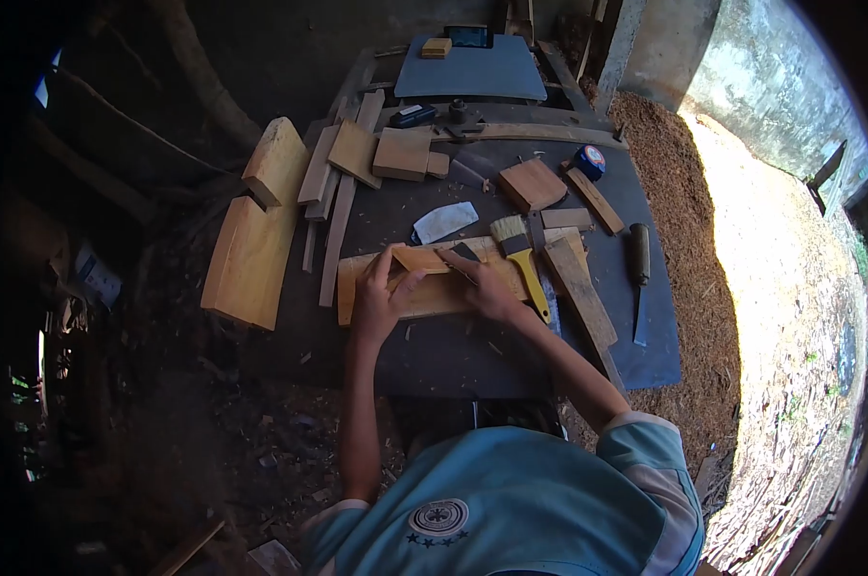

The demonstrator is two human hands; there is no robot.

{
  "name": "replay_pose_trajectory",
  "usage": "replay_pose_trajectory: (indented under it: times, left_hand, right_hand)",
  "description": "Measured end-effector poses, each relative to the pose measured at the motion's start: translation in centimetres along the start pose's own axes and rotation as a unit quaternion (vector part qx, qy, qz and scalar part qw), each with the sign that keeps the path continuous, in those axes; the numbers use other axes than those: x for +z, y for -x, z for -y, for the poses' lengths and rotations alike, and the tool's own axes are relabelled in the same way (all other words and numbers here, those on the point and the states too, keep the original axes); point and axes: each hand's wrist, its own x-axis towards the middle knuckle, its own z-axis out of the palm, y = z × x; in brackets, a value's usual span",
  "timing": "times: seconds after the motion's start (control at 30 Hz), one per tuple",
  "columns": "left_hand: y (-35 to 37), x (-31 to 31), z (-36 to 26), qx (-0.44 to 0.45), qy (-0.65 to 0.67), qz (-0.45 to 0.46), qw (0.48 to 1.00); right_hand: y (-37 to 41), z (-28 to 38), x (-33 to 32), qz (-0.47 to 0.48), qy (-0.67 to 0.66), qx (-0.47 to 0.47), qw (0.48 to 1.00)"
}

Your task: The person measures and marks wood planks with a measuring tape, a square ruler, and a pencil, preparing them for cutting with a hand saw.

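My left hand [384, 296] is closed on the left end of a small orange-brown wooden block [420, 259], thumb on the near side. At the block's right end, my right hand [494, 291] has its fingers bent around a small dark flat piece [465, 252], whose kind I cannot make out. Both hands are over a pale wooden board [415, 305] lying crosswise on the dark table. Just right of my right hand lies a paintbrush [521, 259] with a yellow handle and pale bristles. A whitish folded cloth or paper [445, 222] lies beyond the block.
Wooden strips [340, 226] and blocks [402, 154] lie to the left; two large timber pieces [247, 259] jut past the table's left edge. A chisel [640, 278], a tape measure [589, 162] and an offcut [581, 288] are on the right. Sawdust [674, 192] covers the ground beyond.
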Motion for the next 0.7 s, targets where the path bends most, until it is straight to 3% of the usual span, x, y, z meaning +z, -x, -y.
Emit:
replay_pose_trajectory:
  times: [0.03, 0.13, 0.23, 0.3, 0.4, 0.53, 0.57, 0.63, 0.7]
  left_hand:
    - [0.0, 0.0, -0.2, -0.001, -0.007, 0.005, 1.000]
    - [0.2, -0.2, -1.1, 0.013, -0.010, 0.001, 1.000]
    - [0.8, -0.5, -0.6, 0.013, -0.035, -0.010, 0.999]
    - [0.8, -0.6, -1.0, 0.022, -0.031, -0.016, 0.999]
    - [0.6, -0.7, -0.3, 0.030, -0.054, -0.011, 0.998]
    - [0.5, -0.8, -1.0, 0.023, -0.048, 0.006, 0.999]
    - [0.3, -0.6, -1.0, 0.003, -0.055, 0.023, 0.998]
    - [1.0, -0.1, -0.7, -0.046, -0.067, 0.066, 0.994]
    - [3.4, 1.6, 2.9, -0.109, 0.010, 0.068, 0.992]
  right_hand:
    - [-0.6, 0.0, -0.4, 0.025, 0.006, 0.055, 0.998]
    - [0.1, 2.5, 0.2, -0.035, 0.006, -0.081, 0.996]
    - [-0.3, 0.0, 0.9, -0.014, 0.011, -0.007, 1.000]
    - [-1.0, -0.1, 2.0, -0.141, 0.118, -0.233, 0.955]
    - [0.1, 0.5, 1.0, -0.035, -0.010, -0.037, 0.999]
    - [0.2, 3.4, 0.6, -0.043, 0.002, -0.074, 0.996]
    - [0.4, 3.4, 0.7, -0.062, 0.009, -0.128, 0.990]
    - [-0.5, -1.3, 1.8, -0.047, 0.067, -0.130, 0.988]
    - [-0.2, -2.7, 1.6, -0.015, 0.104, -0.120, 0.987]
